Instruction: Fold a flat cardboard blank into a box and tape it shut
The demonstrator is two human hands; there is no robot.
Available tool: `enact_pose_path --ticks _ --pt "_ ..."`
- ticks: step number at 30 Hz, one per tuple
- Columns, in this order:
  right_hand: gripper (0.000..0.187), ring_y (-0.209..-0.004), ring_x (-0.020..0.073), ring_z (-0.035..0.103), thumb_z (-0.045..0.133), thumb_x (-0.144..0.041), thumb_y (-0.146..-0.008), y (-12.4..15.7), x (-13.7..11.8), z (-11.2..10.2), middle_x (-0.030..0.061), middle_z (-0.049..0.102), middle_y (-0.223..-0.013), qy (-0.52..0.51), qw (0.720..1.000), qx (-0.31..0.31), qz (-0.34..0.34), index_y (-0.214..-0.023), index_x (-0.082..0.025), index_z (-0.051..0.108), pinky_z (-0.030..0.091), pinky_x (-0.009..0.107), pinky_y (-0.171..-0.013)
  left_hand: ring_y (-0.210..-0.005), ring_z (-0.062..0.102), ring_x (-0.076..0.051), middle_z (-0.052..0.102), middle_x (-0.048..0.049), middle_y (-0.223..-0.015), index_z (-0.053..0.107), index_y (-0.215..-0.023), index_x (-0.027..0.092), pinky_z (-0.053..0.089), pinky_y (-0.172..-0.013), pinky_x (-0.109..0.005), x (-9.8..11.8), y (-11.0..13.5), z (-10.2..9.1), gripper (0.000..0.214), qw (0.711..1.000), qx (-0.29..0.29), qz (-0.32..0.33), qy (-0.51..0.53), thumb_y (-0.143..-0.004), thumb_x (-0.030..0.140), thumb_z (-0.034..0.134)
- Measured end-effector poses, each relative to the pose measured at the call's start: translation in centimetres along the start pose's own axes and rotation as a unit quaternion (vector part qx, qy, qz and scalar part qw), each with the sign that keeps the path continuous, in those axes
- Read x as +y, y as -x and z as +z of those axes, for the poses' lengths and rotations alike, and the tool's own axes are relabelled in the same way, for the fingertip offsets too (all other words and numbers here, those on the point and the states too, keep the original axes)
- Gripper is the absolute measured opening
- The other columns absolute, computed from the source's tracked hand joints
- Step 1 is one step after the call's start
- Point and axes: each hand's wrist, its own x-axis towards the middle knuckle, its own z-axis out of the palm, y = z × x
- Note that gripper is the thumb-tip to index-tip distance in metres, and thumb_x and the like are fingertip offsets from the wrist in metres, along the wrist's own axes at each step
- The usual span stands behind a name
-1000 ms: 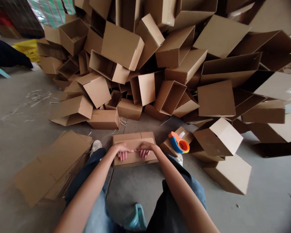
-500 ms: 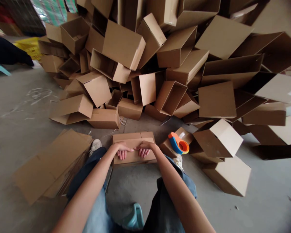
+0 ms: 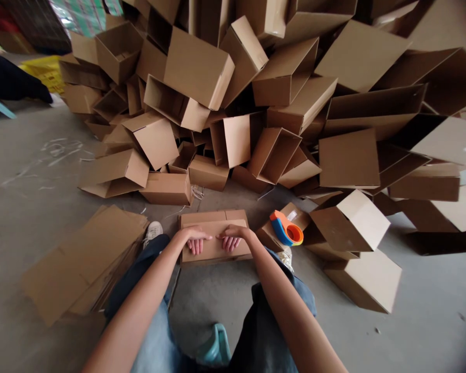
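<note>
A small cardboard box [image 3: 216,254] lies on the floor between my feet, with its long flap facing up. My left hand [image 3: 195,240] presses on the left part of that flap, its fingers bent against the cardboard and its thumb pointing inward. On the right part, my right hand [image 3: 232,237] is placed the same way, bent fingers on the flap and thumb toward the other hand. A short gap separates the two thumbs. Just right of the box, an orange and blue tape dispenser [image 3: 286,228] rests on another small carton [image 3: 270,235].
A large pile of open cardboard boxes [image 3: 200,65] rises ahead. Flattened cardboard sheets [image 3: 85,259] are stacked at left, and more boxes [image 3: 367,280] stand at right. A teal stool [image 3: 216,346] is below me. Another person's dark-clothed leg [image 3: 15,80] shows at far left, near a yellow crate [image 3: 44,72].
Both hands keep almost the same place on the box flap, with their thumbs shifted slightly. The view has tilted a little, so the pile sits marginally higher.
</note>
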Motion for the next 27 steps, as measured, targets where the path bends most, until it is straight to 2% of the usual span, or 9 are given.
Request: enact_pose_path --ticks 6,11,15,21,27 --pt "0.054 -0.059 0.0147 0.066 0.047 -0.062 -0.076 -0.3 0.0 0.1 0.0083 0.07 -0.063 0.012 1.0 -0.016 0.021 -0.066 -0.013 0.068 0.049 0.022 -0.055 -0.054 0.063 -0.016 0.067 -0.0201 -0.068 0.056 -0.043 0.011 0.049 -0.052 -0.023 0.0 -1.3 0.6 0.08 1.0 0.003 0.015 -0.018 -0.079 0.07 0.015" --pt "0.054 -0.066 0.0135 0.067 0.046 -0.062 -0.077 0.2 -0.4 0.0 0.009 0.071 -0.071 0.041 0.998 -0.001 0.039 -0.069 -0.013 0.068 0.045 0.017 -0.053 -0.056 0.063 -0.015 0.067 -0.0195 -0.07 0.055 -0.044 0.011 0.05 -0.055 -0.022 0.0 -1.6 0.7 0.08 0.999 0.022 0.003 -0.035 -0.08 0.069 0.014" --pt "0.055 -0.059 0.0114 0.065 0.044 -0.062 -0.078 0.4 -0.5 0.0 0.0075 0.071 -0.068 0.044 0.999 -0.005 0.021 -0.067 -0.013 0.068 0.043 0.017 -0.051 -0.054 0.062 -0.014 0.068 -0.0194 -0.072 0.057 -0.047 0.009 0.045 -0.048 -0.02 0.2 -0.6 0.5 0.078 0.999 0.032 0.014 -0.025 -0.079 0.07 0.02" --pt "0.056 -0.054 0.0104 0.063 0.045 -0.063 -0.076 0.7 -0.7 0.1 0.0057 0.069 -0.062 0.034 0.999 -0.003 0.027 -0.064 -0.014 0.067 0.043 0.018 -0.051 -0.049 0.06 -0.015 0.066 -0.0173 -0.062 0.059 -0.045 0.009 0.038 -0.045 -0.022 0.2 -0.3 0.1 0.077 0.999 0.032 0.02 -0.024 -0.068 0.078 0.032" --pt "0.049 -0.068 0.0141 0.067 0.057 -0.062 -0.068 1.1 -0.9 0.1 0.0081 0.071 -0.077 0.051 0.999 0.005 0.017 -0.069 -0.014 0.068 0.044 0.018 -0.054 -0.037 0.046 -0.008 0.053 -0.0029 -0.042 0.052 -0.043 0.013 0.035 -0.043 -0.021 0.4 0.3 0.2 0.064 0.996 0.075 0.041 -0.021 -0.059 0.075 0.052"
